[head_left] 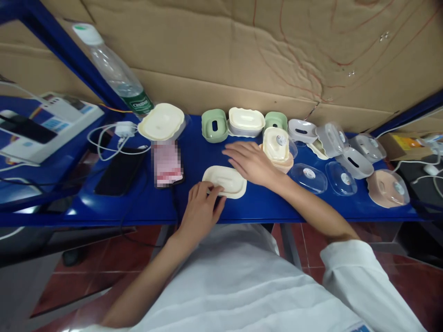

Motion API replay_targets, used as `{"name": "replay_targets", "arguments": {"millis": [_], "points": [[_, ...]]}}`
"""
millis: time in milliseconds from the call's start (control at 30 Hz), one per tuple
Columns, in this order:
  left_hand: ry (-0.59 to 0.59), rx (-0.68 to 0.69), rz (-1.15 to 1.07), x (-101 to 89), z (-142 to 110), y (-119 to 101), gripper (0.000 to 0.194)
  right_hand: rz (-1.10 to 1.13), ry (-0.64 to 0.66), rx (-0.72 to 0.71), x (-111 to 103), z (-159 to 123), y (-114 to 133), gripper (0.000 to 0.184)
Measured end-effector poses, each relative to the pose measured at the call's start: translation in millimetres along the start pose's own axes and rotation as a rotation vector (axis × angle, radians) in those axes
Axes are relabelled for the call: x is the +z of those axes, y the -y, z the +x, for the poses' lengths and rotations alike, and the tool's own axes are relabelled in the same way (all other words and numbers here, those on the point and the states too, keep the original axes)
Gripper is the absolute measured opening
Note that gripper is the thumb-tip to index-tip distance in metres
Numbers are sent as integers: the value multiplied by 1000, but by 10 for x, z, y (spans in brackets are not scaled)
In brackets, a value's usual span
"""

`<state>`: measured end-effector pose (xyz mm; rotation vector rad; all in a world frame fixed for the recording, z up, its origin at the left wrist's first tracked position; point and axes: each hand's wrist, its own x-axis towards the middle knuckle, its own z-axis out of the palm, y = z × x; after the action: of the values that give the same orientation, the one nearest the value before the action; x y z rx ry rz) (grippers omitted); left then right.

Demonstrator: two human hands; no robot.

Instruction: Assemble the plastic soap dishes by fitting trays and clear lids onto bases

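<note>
A shallow cream soap dish (228, 182) with rounded corners lies on the blue table in front of me. My left hand (201, 205) has its bent fingers and thumb on the near left edge of the dish, gripping it there. Over the far right side of the dish is my right hand (252, 162), its fingers stretched out to the left and holding nothing. Whether its palm touches the rim I cannot tell. Just behind the right wrist stands a cream and peach soap box (276, 144) with a round sticker.
Green soap boxes (214, 125), a cream-topped one (246, 121) and grey ones (302, 130) line the back. Clear lids (309, 178) and a peach box (387, 188) lie right. Leftward are a cream-lidded container (162, 122), phones (121, 171), cables and a bottle (114, 74).
</note>
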<state>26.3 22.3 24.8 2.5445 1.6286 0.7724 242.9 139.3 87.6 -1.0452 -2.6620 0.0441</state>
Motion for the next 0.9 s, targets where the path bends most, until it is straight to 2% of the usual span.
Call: {"name": "replay_targets", "arguments": {"millis": [133,200,267,333,400,467,500,567,633,667,733,800,833,900], "points": [[-116,41,-54,90,-141,12,21,-144,49,39,345,808,3,45],[-106,49,-71,113,-160,13,19,-119,76,119,434,986,-24,29],[-113,42,-95,123,-162,10,23,49,29,172,428,962,-50,17],[-198,11,-133,124,-162,7,35,356,-113,189,337,743,-45,11],[-348,-32,-194,107,-161,9,60,736,-255,230,194,385,23,22],[-478,-67,-263,63,-160,20,85,1118,-310,342,50,-30,161,33],[-507,-68,-297,31,-160,28,93,1291,-313,428,-4,-231,249,35],[-482,-30,-346,-39,-163,42,95,1551,-280,594,-48,-581,433,38],[-403,52,-356,-99,-170,44,82,1641,-272,730,5,-838,582,40],[-367,84,-352,-120,-173,39,75,1603,-301,774,59,-931,633,40],[-320,91,-347,-140,-170,26,68,1353,-458,787,188,-1060,687,43],[-266,23,-363,-136,-151,26,66,960,-597,679,297,-1132,688,50],[-223,-13,-375,-129,-136,36,66,775,-605,593,331,-1153,678,52],[-125,-65,-396,-108,-103,78,67,519,-496,430,359,-1171,649,52]]}}
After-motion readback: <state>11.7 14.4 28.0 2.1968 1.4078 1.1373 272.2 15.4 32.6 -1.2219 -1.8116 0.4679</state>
